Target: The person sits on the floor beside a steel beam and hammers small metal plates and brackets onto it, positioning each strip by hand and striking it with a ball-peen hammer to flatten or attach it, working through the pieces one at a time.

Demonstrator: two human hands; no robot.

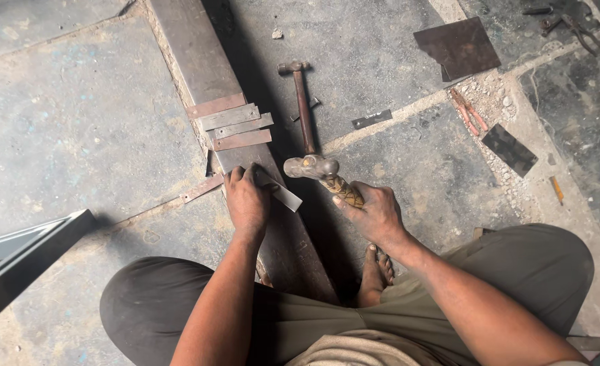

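knees bent, my left hand [247, 196] presses a metal strip [281, 193] flat on the steel beam [208, 68]; my right hand [376, 213] grips the hammer [320, 173] beside it, mid-flattening; next needs a square strike.

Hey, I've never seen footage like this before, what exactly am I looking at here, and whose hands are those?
There is no machine: this is one picture from a camera worn on a person's head, looking down at their own two hands as they sit on a concrete floor. The left hand presses a small metal strip onto a long steel bar lying on the floor. The right hand grips a hammer by its handle, its head beside the strip. Further up the bar lies a stack of flat metal strips. A second hammer lies on the floor beside the bar, and dark metal plates and red-handled pliers lie to the right.
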